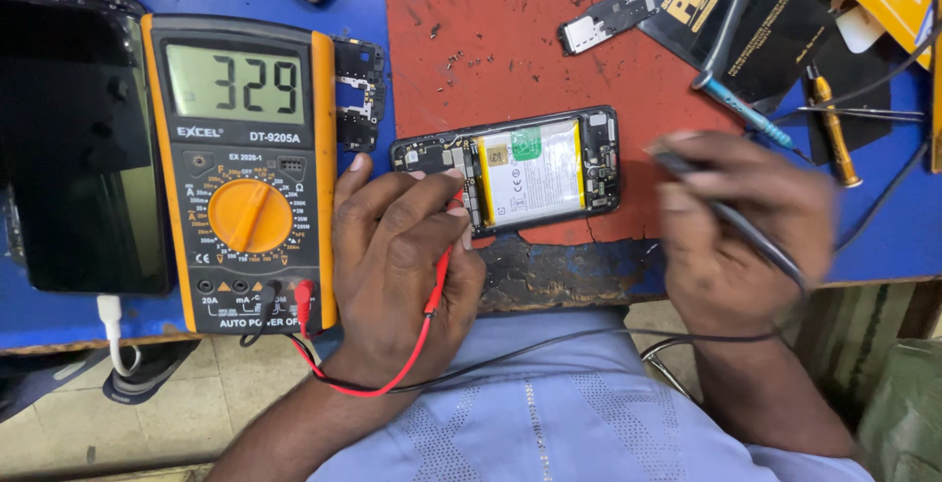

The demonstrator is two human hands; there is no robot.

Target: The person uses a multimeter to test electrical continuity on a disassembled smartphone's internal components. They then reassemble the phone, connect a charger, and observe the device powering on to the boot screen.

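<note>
An opened phone [535, 170] with its white battery showing lies on a red mat [491, 50]. My left hand [397, 256] holds a red test probe [440, 276], its tip pressed to the circuit board at the phone's left end. My right hand [741, 232], blurred by motion, grips a black test probe [736, 217] just right of the phone, its tip off the board. Red and black leads run to an orange and black multimeter [245, 168] at the left, whose screen shows a reading.
A dark phone [83, 138] lies far left with a white cable plugged in. A black frame part [358, 94], a small metal board [608, 21], a blue-tipped tool [741, 109], a yellow-handled screwdriver [834, 129] and black packets [756, 21] crowd the blue bench.
</note>
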